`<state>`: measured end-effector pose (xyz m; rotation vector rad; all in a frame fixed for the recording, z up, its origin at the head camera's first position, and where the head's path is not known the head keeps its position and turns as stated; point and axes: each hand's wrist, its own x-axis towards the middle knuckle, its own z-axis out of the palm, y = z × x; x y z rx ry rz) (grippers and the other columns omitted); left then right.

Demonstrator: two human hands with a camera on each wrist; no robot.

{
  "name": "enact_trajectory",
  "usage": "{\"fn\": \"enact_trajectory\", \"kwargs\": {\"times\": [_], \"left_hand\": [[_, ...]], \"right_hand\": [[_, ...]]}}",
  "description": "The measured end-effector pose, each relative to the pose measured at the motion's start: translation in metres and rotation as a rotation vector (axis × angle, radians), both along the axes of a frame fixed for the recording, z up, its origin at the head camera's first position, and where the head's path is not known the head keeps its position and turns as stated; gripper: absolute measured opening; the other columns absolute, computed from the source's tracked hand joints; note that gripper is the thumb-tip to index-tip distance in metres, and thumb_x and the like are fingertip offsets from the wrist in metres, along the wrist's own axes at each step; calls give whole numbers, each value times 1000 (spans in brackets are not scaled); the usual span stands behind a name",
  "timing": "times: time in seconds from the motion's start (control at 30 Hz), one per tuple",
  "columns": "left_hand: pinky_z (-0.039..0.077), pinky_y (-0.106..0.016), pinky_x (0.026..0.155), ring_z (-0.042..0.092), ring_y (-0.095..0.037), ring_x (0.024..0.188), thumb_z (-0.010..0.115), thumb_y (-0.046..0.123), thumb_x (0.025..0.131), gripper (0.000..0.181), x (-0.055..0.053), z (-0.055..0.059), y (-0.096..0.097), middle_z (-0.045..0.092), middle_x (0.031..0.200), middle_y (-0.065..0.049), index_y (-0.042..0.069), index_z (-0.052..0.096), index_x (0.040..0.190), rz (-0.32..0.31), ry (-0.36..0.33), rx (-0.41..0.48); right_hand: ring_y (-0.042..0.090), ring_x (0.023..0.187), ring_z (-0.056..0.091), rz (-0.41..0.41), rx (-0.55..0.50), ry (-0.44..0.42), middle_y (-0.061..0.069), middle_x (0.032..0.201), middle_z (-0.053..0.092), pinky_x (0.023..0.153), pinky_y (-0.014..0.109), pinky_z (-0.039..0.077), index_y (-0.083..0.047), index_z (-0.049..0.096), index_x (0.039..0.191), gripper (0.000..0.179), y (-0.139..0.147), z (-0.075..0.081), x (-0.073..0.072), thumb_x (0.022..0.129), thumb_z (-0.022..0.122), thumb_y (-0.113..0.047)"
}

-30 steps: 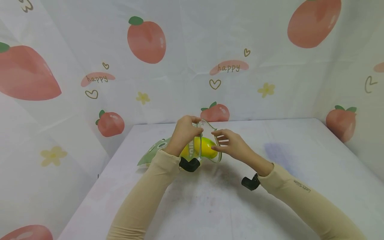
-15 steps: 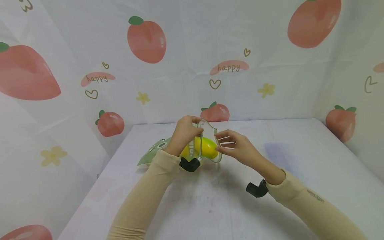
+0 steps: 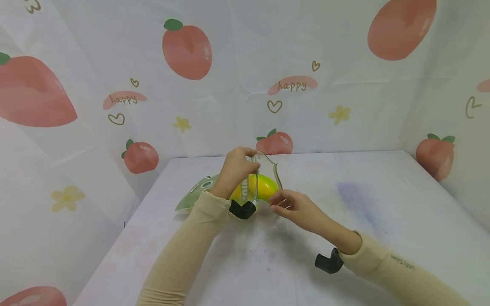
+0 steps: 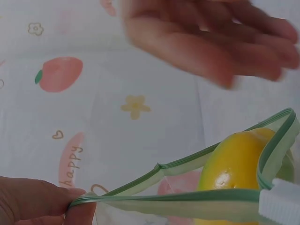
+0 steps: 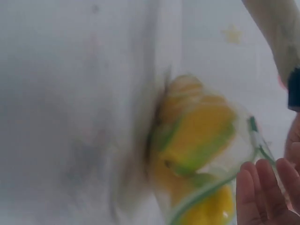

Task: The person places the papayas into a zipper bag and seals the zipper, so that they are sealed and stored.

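A clear zip bag (image 3: 193, 196) with green edging lies on its side in the head view, its mouth held apart toward the right. Inside are yellow-green mangoes (image 3: 266, 187), also visible in the right wrist view as several mangoes (image 5: 201, 136). My left hand (image 3: 235, 170) pinches the upper corner of the mouth between thumb and fingers. Near the mouth's lower edge is my right hand (image 3: 302, 210), fingers loosely bent. In the left wrist view that right hand (image 4: 211, 47) is blurred and apart from the green rim. A white slider (image 4: 281, 204) sits on the zip.
The bag rests on a white table (image 3: 245, 263) with a bluish smudge at right. Behind it hangs a white cloth (image 3: 237, 55) printed with peaches, hearts and flowers. Black wrist cameras (image 3: 242, 209) hang below both cuffs.
My right hand moves down from the right side of the bag's mouth toward its lower edge. The left hand keeps its pinch and the bag stays in place.
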<state>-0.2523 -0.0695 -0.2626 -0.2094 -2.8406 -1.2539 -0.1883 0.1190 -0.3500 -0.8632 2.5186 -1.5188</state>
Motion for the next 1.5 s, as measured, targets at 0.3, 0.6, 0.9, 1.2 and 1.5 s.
{"fn": "enact_trajectory", "kwargs": {"times": [0.3,0.6,0.9,1.2,1.5], "left_hand": [[56,-24,72,70,-15,79,69,11,86,41,1,1,1,61,128,-7,6,65,126,2,-6,10],[56,-24,72,71,-16,79,69,11,86,40,2,0,0,61,130,-8,7,65,126,3,-7,29],[57,-26,73,71,-17,80,69,11,86,40,3,0,1,62,128,-8,7,65,126,18,0,23],[57,-26,74,70,-16,79,69,11,86,41,1,-3,1,61,128,-7,7,64,127,9,-15,49],[57,-26,73,70,-16,76,68,9,86,42,2,-3,-1,59,132,-13,5,63,128,-15,1,50]], "right_hand": [[33,86,67,67,-13,-220,7,95,67,76,35,58,4,64,110,28,-19,-30,1,92,66,-18],[38,93,65,5,-142,-283,19,100,67,82,47,56,5,60,115,33,-34,-33,-11,94,63,-21],[40,94,67,-81,-252,-329,26,104,66,80,38,58,7,59,111,35,-42,-31,-16,94,64,-24],[16,81,66,-157,-243,-298,13,99,67,76,32,58,6,60,110,29,-46,-30,-18,92,65,-17],[23,83,69,-154,-251,-244,16,97,67,76,32,58,8,60,107,22,-46,-30,-19,92,64,-8]]}}
